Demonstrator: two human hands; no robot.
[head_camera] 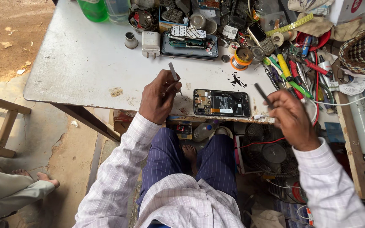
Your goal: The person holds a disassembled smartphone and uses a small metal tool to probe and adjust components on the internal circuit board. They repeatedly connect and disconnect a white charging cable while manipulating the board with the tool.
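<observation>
An opened phone (221,103) with its back cover off lies flat near the front edge of the worn white table (85,63), its circuit boards showing. My left hand (159,99) hovers just left of it, gripping thin metal tweezers (174,76) that point up and slightly away. My right hand (290,116) is to the right of the phone, above the table's edge, and pinches a thin dark strip-like part (262,94) between its fingers.
The back right of the table is crowded: screwdrivers and pliers (292,71), a solder spool (242,57), a keypad phone (260,38), a white charger (151,43), stacked phones (189,47), bottles (93,9). A fan (269,152) sits below. Another person's feet (39,177) are at left.
</observation>
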